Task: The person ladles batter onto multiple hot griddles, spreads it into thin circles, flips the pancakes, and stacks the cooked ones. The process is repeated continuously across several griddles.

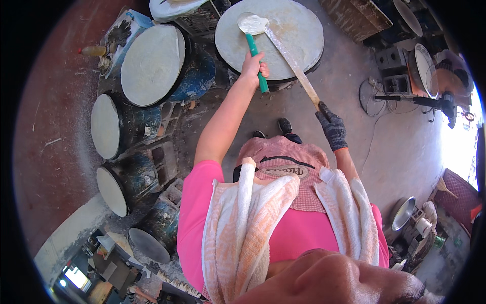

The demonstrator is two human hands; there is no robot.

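Observation:
My bare left hand (255,66) grips the green handle (252,43) of a round scoop that reaches over a large round griddle (300,22). A thick white paste (253,24) lies on the scoop's head. My right hand (332,125), in a dark knit glove with an orange cuff, holds a long flat stick (300,74) by its near end. The stick's far end meets the paste at the scoop's right edge. A pale layer covers the griddle's top, browner near its upper middle. Whether the scoop rests on that layer, I cannot tell.
Several drum stoves with round, pale tops (153,64) line the left side. Concrete blocks (165,159) stand beside them. To the right are a fan (448,104), its cord on the floor, and a wide metal pan (425,70). A metal bowl (403,213) is at lower right.

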